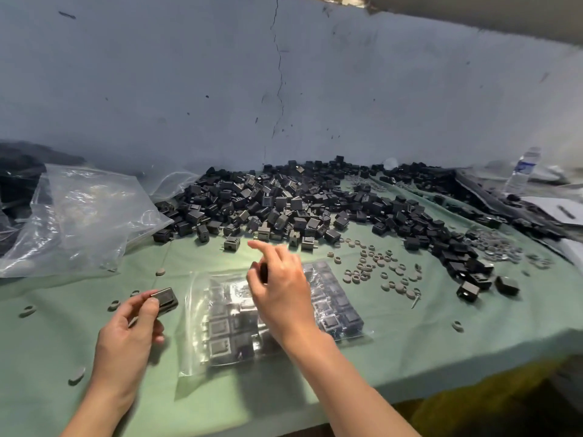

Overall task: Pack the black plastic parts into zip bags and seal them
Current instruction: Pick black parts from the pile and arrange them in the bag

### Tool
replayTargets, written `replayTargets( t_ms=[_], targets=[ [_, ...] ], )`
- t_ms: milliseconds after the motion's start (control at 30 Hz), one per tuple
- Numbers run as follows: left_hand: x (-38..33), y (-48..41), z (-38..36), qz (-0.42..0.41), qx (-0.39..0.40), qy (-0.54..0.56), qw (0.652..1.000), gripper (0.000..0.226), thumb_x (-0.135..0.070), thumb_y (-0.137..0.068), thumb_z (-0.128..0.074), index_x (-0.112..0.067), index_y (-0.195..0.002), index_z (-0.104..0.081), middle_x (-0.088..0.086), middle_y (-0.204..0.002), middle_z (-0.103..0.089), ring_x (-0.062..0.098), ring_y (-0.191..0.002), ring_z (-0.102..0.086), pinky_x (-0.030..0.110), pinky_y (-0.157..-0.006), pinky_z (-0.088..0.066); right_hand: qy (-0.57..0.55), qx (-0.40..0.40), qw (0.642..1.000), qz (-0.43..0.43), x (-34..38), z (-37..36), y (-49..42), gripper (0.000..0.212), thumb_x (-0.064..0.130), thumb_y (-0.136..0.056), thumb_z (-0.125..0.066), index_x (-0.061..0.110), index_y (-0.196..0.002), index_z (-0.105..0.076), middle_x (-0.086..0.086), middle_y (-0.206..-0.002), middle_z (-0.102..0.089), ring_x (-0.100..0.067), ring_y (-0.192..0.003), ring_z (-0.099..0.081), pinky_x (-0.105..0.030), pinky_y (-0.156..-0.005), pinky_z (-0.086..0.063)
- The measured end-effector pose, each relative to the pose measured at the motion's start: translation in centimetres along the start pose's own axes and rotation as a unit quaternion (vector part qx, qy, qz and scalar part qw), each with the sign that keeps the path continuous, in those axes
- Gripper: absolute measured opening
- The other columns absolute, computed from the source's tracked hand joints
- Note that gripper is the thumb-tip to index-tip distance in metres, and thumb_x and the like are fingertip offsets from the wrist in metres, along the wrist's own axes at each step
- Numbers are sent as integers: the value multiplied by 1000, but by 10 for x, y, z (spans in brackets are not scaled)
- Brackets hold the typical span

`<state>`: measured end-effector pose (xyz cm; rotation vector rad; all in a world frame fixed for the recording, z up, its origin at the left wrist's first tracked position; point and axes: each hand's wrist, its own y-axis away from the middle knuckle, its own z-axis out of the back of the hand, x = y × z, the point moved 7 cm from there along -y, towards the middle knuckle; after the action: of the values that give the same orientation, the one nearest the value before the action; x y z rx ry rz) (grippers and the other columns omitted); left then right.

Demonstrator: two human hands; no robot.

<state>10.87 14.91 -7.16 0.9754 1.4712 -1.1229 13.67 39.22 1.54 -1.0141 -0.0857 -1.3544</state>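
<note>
Black part (pixel 164 298) is being pinched by the left hand (pixel 126 339), lower left, awaiting bagging. A second part (pixel 263 272) is being gripped by the right hand (pixel 280 291) over the zip bag (pixel 195 342).

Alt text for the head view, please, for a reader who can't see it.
A left hand grips one black part while the right hand pinches a dark piece above a part-filled zip bag on a green cloth. A big pile of black parts lies behind.

the water bottle's label (pixel 524 170) is too blurred to read.
</note>
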Motion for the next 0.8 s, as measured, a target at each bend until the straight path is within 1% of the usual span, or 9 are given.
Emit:
replayTargets(
  t_ms=[67,200,333,400,467,533,600,700,800],
  targets=[
    [-2,2,-2,-10,-2,-12,1000,14,-22,-101,-55,-22,-108,-67,15,-73,-56,3,-42,-53,13,-39,-43,-9,-64,997,-43,-27,30,-3,38,18,-97,-56,26,-133,-55,8,-106,-57,-8,-95,-51,-8,-78,-39],
    [-2,3,-4,-16,-5,-30,999,15,-22,-101,-54,-24,-108,-68,15,-72,-58,5,-42,-54,15,-39,-42,-39,-188,971,-140,-90,85,5,31,12,-97,-55,21,-127,-59,4,-102,-60,-11,-86,-58,-16,-70,-47],
    [-3,3,-7,-23,-1,-42,999,17,-22,-102,-53,-27,-98,-69,14,-69,-58,7,-42,-54,15,-37,-41,-103,-251,931,-245,-146,110,16,26,12,-98,-54,22,-122,-59,-4,-95,-65,-14,-63,-55,-13,-44,-40],
    [-4,5,-8,-26,1,-51,998,18,-21,-102,-52,-27,-98,-69,12,-70,-58,12,-49,-55,14,-39,-43,-118,-256,914,-291,-166,110,27,21,16,-98,-56,26,-115,-61,6,-87,-64,-5,-52,-49,-12,-38,-36],
    [-5,5,-7,-27,5,-63,998,17,-21,-102,-52,-25,-101,-69,10,-71,-60,20,-58,-54,14,-44,-46,-128,-246,906,-319,-177,103,38,14,20,-97,-58,32,-104,-61,19,-82,-59,1,-44,-48,-11,-40,-38],
    [-5,4,-7,-23,15,-77,997,17,-23,-102,-52,-26,-103,-69,9,-71,-62,23,-61,-54,14,-48,-48,-135,-228,913,-309,-178,96,40,14,19,-95,-59,32,-98,-63,19,-85,-62,4,-57,-58,-11,-47,-42],
    [-3,4,-8,-12,29,-88,996,18,-24,-102,-51,-27,-102,-69,10,-71,-63,23,-60,-55,14,-46,-47,-132,-211,919,-306,-178,94,38,15,19,-94,-59,33,-96,-64,15,-87,-66,0,-73,-63,-16,-52,-44],
    [-1,0,-13,23,58,-115,991,18,-22,-102,-52,-24,-100,-70,11,-67,-63,22,-55,-53,15,-42,-46,-129,-212,918,-310,-180,95,37,13,21,-95,-59,33,-94,-63,16,-86,-66,-2,-74,-62,-10,-47,-41],
    [1,-5,-19,72,92,-123,986,16,-15,-101,-53,-12,-104,-69,10,-69,-63,22,-58,-53,17,-45,-49,-127,-212,920,-304,-180,96,38,13,20,-95,-58,33,-92,-62,16,-87,-65,-8,-76,-63,-14,-47,-42]
  ],
)
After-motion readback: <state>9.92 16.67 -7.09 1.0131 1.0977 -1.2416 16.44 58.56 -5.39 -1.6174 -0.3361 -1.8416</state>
